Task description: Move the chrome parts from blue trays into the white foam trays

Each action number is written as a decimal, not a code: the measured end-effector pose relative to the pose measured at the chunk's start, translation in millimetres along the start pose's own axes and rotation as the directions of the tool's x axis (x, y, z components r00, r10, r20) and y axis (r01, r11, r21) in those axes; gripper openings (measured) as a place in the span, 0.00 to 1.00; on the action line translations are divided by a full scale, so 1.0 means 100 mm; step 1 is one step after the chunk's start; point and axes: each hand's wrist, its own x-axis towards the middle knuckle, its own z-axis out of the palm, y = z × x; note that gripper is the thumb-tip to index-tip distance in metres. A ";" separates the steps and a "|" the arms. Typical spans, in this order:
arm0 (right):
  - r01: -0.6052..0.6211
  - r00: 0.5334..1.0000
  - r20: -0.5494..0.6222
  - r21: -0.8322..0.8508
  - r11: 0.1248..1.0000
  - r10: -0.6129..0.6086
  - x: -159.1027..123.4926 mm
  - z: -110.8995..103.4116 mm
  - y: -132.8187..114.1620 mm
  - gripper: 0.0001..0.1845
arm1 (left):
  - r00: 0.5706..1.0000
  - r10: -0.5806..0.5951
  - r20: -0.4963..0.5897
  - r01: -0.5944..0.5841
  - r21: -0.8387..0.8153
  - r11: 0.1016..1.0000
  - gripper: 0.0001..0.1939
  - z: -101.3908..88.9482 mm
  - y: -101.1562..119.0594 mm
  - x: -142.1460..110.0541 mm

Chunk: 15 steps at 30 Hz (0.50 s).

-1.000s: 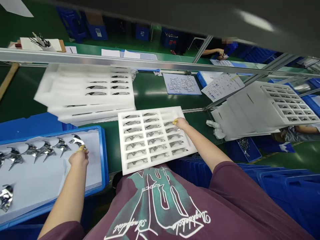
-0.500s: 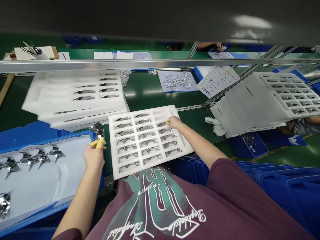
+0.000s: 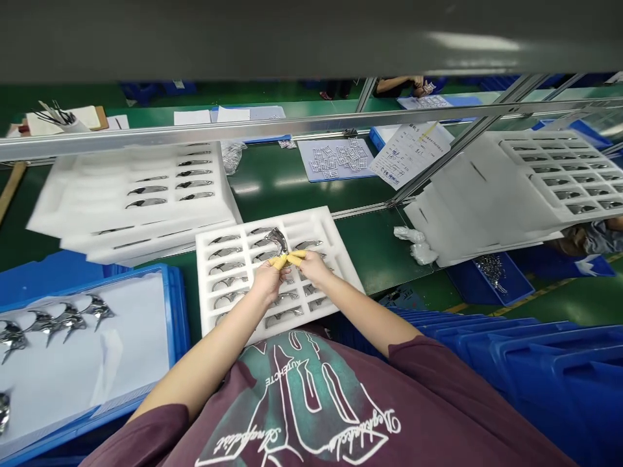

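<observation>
As I look down at the green surface (image 3: 384, 259), my left hand (image 3: 267, 283) and right hand (image 3: 314, 268) are together above a white foam tray (image 3: 311, 222), their yellow-covered fingertips (image 3: 280, 261) pinching the lower end of a curved chrome piece (image 3: 278, 241). The piece stands up from my fingers and is held over the tray's middle, with slim chrome parts (image 3: 224, 239) lying in rows of slots beneath it. My forearms and dark red T-shirt (image 3: 302, 405) with its teal print fill the bottom of the view. To my left, a blue tray (image 3: 178, 311) lined with a white sheet holds spiky chrome pieces (image 3: 68, 322). Beyond it, a stack of foam trays (image 3: 146, 207) carries more slim parts. To my right, more foam trays (image 3: 535, 175) are stacked beside a crumpled plastic bag (image 3: 411, 243) and a small blue bin (image 3: 491, 280) of metal bits. Blue crates (image 3: 535, 370) are piled at lower right. Past a metal rail (image 3: 243, 130) lie papers (image 3: 411, 152), and a co-worker's forearm (image 3: 394, 83) shows at the top.
</observation>
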 end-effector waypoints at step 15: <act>0.203 0.962 0.038 -0.761 0.616 -0.270 0.93 -0.75 -0.48 0.09 | 0.985 -0.170 0.023 0.170 0.023 0.985 0.10 -0.50 0.03 -0.24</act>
